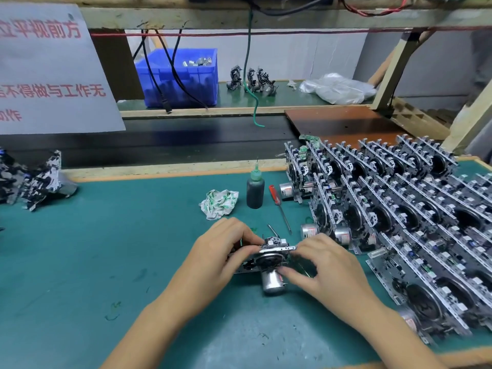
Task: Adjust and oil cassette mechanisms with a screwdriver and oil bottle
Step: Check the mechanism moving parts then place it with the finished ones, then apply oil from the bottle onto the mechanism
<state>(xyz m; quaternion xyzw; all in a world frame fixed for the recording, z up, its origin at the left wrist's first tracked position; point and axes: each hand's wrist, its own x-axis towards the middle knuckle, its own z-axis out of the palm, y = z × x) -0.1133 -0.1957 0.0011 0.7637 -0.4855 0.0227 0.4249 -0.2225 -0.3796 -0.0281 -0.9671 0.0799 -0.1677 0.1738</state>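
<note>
A cassette mechanism [269, 258] with a silver motor at its bottom sits low over the green mat [106, 249], held between both hands. My left hand [221, 258] grips its left side with curled fingers. My right hand [323, 265] pinches its right end, the thumb under the frame. The dark oil bottle [255, 191] with a green nozzle stands upright behind the hands. A red-handled screwdriver [278, 206] lies on the mat just right of the bottle. Neither hand touches these two.
Several rows of cassette mechanisms [399, 209] stand packed on the right of the mat. A crumpled white-and-green rag [219, 203] lies left of the bottle. More mechanisms [32, 179] pile at the far left. A blue bin [181, 78] and plastic bag [338, 87] sit on the far shelf.
</note>
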